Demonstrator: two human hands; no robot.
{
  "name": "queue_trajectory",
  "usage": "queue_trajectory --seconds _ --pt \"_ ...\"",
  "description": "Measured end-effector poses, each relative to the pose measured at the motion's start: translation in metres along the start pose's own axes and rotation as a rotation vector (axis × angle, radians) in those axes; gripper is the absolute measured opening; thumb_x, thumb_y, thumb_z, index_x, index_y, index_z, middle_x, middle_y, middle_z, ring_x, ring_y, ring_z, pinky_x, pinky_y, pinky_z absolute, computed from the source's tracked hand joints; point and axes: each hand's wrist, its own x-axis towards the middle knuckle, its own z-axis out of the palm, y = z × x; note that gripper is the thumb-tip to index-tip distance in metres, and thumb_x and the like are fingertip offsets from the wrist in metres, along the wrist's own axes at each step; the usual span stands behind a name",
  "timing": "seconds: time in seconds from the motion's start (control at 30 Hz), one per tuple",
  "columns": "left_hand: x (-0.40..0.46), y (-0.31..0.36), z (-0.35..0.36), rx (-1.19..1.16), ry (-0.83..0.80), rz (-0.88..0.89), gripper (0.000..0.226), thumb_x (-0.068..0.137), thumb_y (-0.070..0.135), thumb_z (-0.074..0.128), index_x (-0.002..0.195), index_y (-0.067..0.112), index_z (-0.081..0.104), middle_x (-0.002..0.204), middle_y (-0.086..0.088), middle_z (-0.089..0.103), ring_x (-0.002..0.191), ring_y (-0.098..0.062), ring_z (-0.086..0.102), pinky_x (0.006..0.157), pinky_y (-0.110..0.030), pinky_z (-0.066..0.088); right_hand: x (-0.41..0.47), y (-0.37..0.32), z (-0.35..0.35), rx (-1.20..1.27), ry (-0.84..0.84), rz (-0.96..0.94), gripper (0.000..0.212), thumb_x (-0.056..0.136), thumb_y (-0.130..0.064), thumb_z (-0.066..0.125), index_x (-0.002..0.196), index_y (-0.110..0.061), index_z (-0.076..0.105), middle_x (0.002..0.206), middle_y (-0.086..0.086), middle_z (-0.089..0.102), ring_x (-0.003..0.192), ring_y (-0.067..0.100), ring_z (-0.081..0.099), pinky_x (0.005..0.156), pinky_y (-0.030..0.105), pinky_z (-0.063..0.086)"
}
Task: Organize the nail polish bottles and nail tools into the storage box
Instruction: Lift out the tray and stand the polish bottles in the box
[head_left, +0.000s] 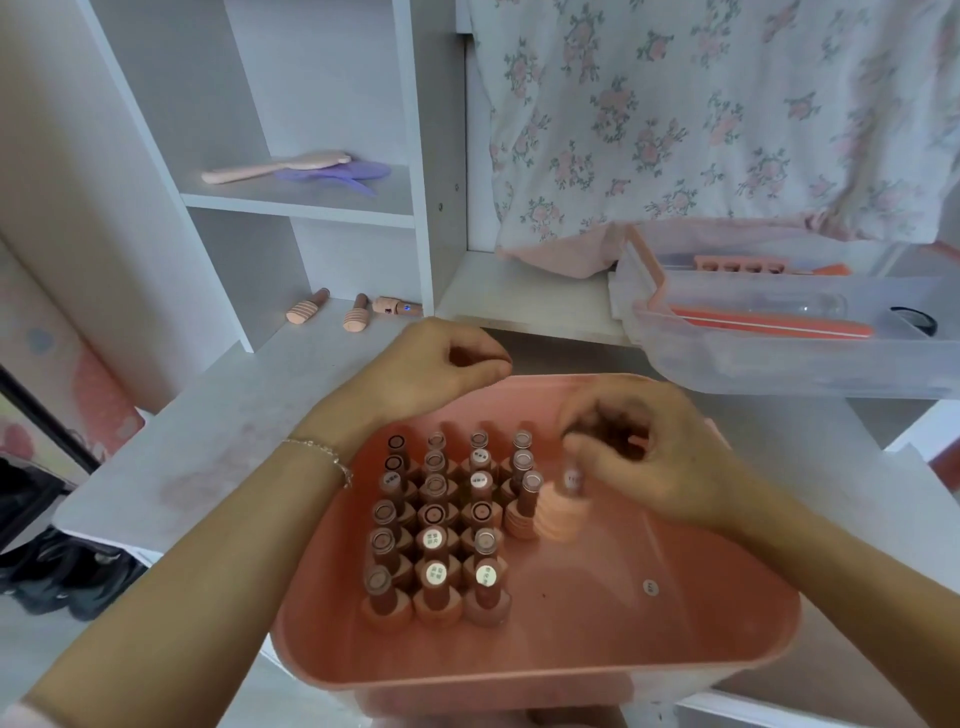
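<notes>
Right hand pinched a blurry bottle in the pink box; left hand curled loosely, grip empty, bottle rows crowding beside.

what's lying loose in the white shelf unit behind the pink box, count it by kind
nail polish bottles, lying on their sides: 2
small peach device with a blue light: 1
pink hairbrush: 1
purple comb-like piece: 1
total: 5
</notes>
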Motion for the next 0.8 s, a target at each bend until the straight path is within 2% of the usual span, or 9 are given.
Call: queue_trajectory --seconds 0.07,0.13,0.23,0.37,0.53,0.7,0.8 --pt "0.001 -0.002 0.0 0.006 -0.044 0.0 0.01 0.081 0.015 0.067 0.089 0.018 0.072 0.085 0.008 0.068 0.081 -0.002 0.061 0.078 -0.011 0.045 -0.002 0.002 0.003 -0.112 -0.206 -0.01 0.011 0.073 -0.017 0.061 0.076 -0.027 0.061 0.06 -0.012 0.059 0.056 0.001 0.053 0.055 0.01 0.038" --pt "0.002 -0.003 0.0 0.011 -0.048 -0.001 0.011 0.081 0.013 0.068 0.09 0.018 0.072 0.084 0.007 0.069 0.077 0.001 0.06 0.073 -0.007 0.043 -0.004 0.004 0.007 -0.293 -0.374 -0.044 0.006 0.074 -0.024 0.061 0.08 -0.025 0.063 0.063 -0.012 0.057 0.057 0.004 0.05 0.056 0.017 0.041" --pt "0.002 -0.005 0.001 0.026 -0.04 0.004 0.013 0.081 0.009 0.067 0.091 0.015 0.072 0.081 0.006 0.068 0.071 0.006 0.058 0.067 -0.003 0.039 -0.007 0.006 0.011 -0.449 -0.502 -0.069 0.01 0.078 -0.033 0.058 0.085 -0.027 0.06 0.068 -0.015 0.052 0.06 0.003 0.043 0.058 0.023 0.042" --pt "0.002 -0.004 0.002 0.022 -0.025 -0.002 0.013 0.082 0.008 0.066 0.092 0.013 0.072 0.081 0.005 0.067 0.073 0.003 0.059 0.067 -0.002 0.039 -0.006 0.007 0.014 -0.494 -0.569 -0.062 0.014 0.081 -0.034 0.057 0.093 -0.028 0.059 0.079 -0.01 0.06 0.067 0.008 0.049 0.061 0.028 0.043" --pt "0.002 -0.004 0.003 0.031 -0.02 -0.005 0.014 0.082 0.008 0.066 0.093 0.013 0.072 0.088 -0.001 0.07 0.08 -0.006 0.061 0.072 -0.005 0.042 -0.007 0.006 0.013 -0.505 -0.593 -0.06 0.015 0.081 -0.037 0.054 0.094 -0.03 0.057 0.075 -0.017 0.047 0.071 0.009 0.052 0.06 0.029 0.043" --pt "0.001 -0.003 0.003 0.024 -0.015 -0.011 0.013 0.082 0.009 0.066 0.093 0.014 0.072 0.086 0.002 0.068 0.078 -0.004 0.06 0.07 -0.003 0.042 -0.008 0.006 0.014 -0.527 -0.587 -0.058 0.012 0.081 -0.036 0.051 0.093 -0.03 0.05 0.072 -0.017 0.042 0.062 0.006 0.038 0.057 0.024 0.035" --pt "0.001 -0.003 0.003 0.027 -0.014 -0.017 0.014 0.082 0.009 0.066 0.094 0.013 0.072 0.087 0.0 0.069 0.079 -0.005 0.06 0.072 -0.005 0.042 -0.007 0.006 0.014 -0.541 -0.581 -0.041 0.012 0.083 -0.036 0.052 0.093 -0.031 0.05 0.074 -0.018 0.042 0.064 0.004 0.04 0.06 0.027 0.042"
